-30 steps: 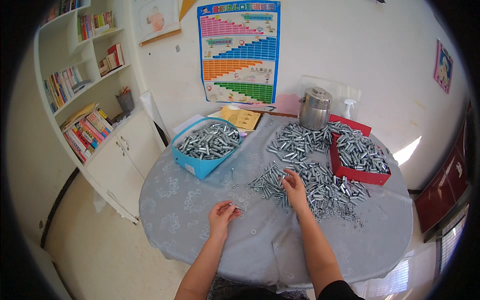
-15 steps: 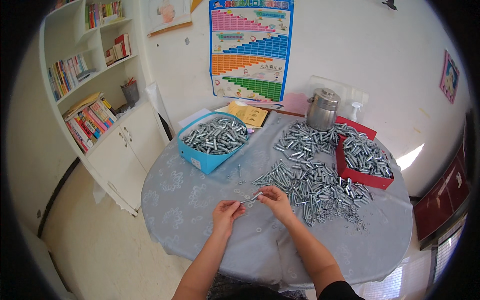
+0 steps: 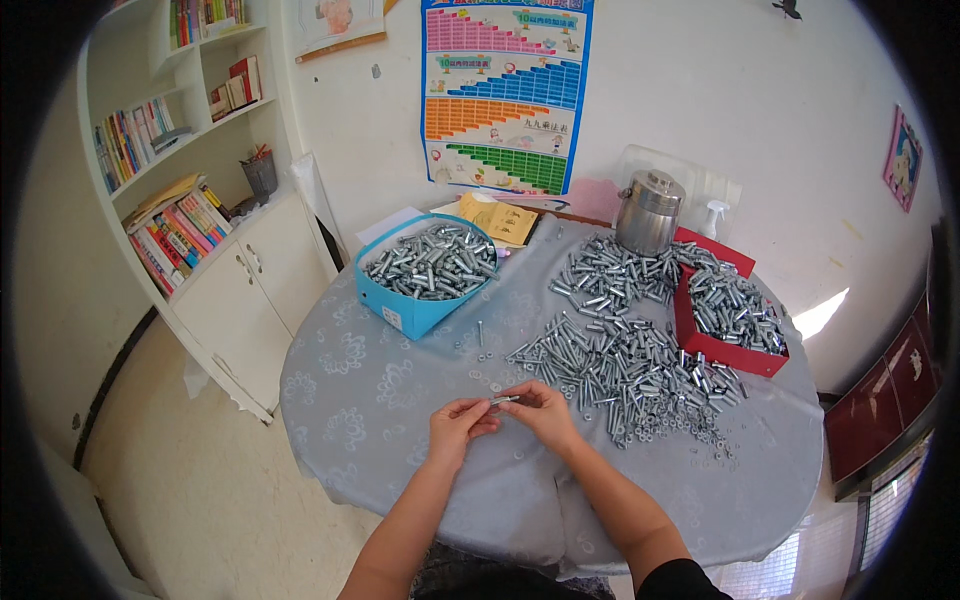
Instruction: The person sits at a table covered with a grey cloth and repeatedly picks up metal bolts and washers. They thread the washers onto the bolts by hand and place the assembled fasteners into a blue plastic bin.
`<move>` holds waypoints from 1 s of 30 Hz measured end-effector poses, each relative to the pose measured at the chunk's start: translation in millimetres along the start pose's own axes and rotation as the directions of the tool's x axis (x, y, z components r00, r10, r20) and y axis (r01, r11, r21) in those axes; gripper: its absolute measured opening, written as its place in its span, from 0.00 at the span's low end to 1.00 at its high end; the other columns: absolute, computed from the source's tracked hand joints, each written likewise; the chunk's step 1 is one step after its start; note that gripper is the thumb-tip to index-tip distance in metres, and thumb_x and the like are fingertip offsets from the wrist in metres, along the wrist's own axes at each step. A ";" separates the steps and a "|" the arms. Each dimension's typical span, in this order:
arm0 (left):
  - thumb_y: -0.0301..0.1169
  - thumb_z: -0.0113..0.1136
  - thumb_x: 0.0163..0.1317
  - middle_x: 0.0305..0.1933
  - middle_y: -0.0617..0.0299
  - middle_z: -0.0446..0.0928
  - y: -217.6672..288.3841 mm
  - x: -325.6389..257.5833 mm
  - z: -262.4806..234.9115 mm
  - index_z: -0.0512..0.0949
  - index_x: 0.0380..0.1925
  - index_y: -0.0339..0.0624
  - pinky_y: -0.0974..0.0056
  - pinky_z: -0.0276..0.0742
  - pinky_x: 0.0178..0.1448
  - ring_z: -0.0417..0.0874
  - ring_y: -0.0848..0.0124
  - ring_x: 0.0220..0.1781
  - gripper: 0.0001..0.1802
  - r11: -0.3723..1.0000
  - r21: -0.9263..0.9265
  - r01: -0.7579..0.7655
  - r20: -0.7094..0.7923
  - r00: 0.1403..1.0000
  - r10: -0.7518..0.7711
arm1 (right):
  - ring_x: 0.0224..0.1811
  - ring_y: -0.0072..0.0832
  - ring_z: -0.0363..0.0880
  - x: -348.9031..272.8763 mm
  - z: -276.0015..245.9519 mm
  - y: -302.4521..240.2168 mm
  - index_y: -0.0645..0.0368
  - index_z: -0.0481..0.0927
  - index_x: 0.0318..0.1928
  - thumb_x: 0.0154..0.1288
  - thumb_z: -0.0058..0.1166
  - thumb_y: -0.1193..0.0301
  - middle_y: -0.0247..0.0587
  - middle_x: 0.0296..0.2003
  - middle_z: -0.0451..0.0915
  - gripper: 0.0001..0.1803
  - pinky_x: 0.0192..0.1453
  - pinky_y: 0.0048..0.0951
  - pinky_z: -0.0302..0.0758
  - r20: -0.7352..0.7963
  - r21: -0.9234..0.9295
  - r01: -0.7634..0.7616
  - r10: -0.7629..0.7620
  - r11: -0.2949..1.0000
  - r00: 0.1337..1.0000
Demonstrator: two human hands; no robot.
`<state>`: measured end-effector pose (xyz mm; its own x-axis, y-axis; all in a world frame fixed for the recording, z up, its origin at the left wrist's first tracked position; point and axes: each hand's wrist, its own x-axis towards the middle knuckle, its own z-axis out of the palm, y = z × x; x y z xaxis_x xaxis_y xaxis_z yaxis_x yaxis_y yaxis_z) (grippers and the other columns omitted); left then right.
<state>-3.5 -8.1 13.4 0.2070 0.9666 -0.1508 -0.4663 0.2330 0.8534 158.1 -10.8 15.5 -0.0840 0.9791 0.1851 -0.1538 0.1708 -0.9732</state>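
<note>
Small silvery metal bolt (image 3: 505, 400) lay pinched between both hands above the near edge of the round counter with the pale grey patterned cloth (image 3: 380, 400), its long axis running roughly from nine o'clock to three o'clock. Left hand (image 3: 458, 425) had its fingers closed on the bolt's nine o'clock end, and right hand (image 3: 543, 410) gripped the three o'clock end with fingertips drawn tight; whether a nut or washer sat on the shaft was too small to tell. Both hands were equally close, since each touched the piece, and the forearms came up from six o'clock. At one o'clock from the hands spread a loose heap of silvery bolts and washers (image 3: 625, 365), near but not touching the fingers. Beyond that heap, at two o'clock, stood a red cardboard box of bolts (image 3: 725, 350). At eleven o'clock sat a blue cardboard box filled with silvery bolts (image 3: 425, 300), well apart, and a metal canister (image 3: 650, 212) stood at the far rim
</note>
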 end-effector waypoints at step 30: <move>0.24 0.59 0.54 0.32 0.50 0.78 -1.6 5.2 -8.7 0.73 0.33 0.32 0.69 0.79 0.31 0.79 0.71 0.26 0.08 0.995 -0.090 0.050 -0.073 0.996 -0.057 | 0.35 0.17 0.74 11.1 -9.4 14.9 0.63 0.76 0.35 0.56 0.56 0.74 0.33 0.32 0.78 0.07 0.40 0.16 0.70 -0.143 0.097 -0.069 0.083 0.993 0.986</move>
<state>-9.1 -2.6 6.9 0.1694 0.9570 -0.2353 -0.5306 0.2898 0.7966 164.2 3.7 1.8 0.0451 0.9955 0.0828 -0.2427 0.0913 -0.9658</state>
